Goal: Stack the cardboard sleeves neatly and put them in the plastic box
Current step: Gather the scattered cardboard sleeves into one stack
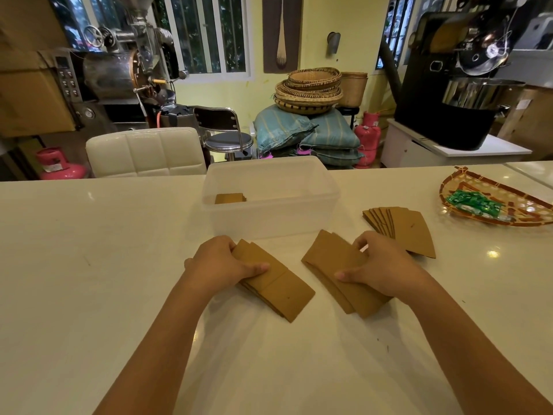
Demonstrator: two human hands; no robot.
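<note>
On the white counter lie brown cardboard sleeves in three groups. My left hand (223, 263) grips the left stack of sleeves (279, 287) by its near-left end, thumb on top. My right hand (378, 265) holds the middle stack of sleeves (332, 262), thumb and fingers pinching its long edges. A fanned-out pile of sleeves (410, 232) rests just behind my right hand, untouched. The translucent plastic box (299, 223) stands behind both stacks, with a few sleeves (229, 198) lying in its left corner.
A woven tray (523, 217) holding green packets (472, 203) sits at the far right of the counter (89, 265). A white padded chair back (143, 152) and a stool (227, 139) stand beyond the far edge.
</note>
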